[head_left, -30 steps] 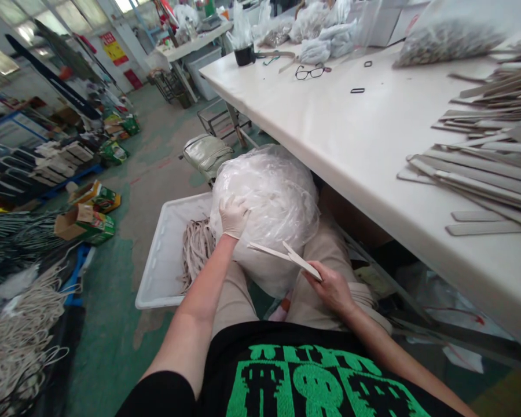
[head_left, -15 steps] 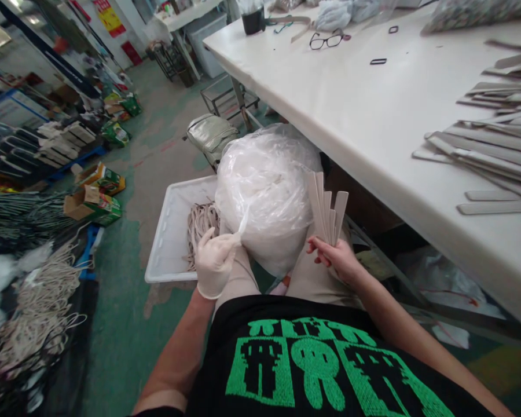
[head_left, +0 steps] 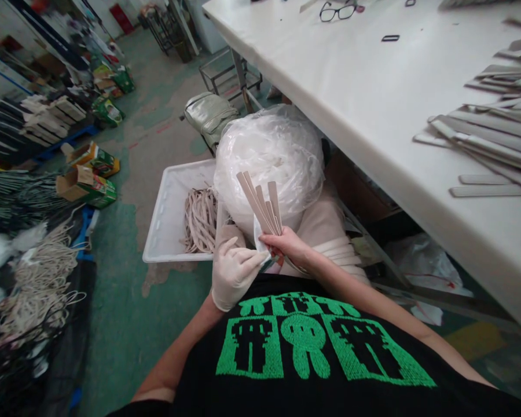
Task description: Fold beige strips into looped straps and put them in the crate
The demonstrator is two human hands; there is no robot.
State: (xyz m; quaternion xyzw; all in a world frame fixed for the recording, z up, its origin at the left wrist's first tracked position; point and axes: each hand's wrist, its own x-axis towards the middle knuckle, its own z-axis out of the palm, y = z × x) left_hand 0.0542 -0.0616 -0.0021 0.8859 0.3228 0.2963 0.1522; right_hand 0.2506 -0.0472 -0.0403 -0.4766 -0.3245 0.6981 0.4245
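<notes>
My right hand (head_left: 289, 246) is closed around the lower ends of several flat beige straps (head_left: 264, 208), which fan upward in front of the bag. Close against it is my left hand (head_left: 237, 272) in a white glove, thumb and fingers pinched together on a thin white plastic piece (head_left: 257, 234). Whether that piece is part of the bag I cannot tell. A small dark greenish bit shows under the left fingertips, too small to name. Between my knees bulges a large clear plastic bag (head_left: 269, 150) with whitish contents.
A white bin (head_left: 156, 217) with beige strips (head_left: 200, 220) stands at my left. On the white table (head_left: 351, 98) lie more straps (head_left: 486, 145), eyeglasses (head_left: 337, 13) and a small dark buckle (head_left: 391, 38). Cord bundles (head_left: 39, 301) and open cartons (head_left: 87, 185) are on the far left.
My right hand has brought the straps leftward, from beside the bag to right next to my left hand. My left hand has shifted slightly right and down. The view has tilted downward.
</notes>
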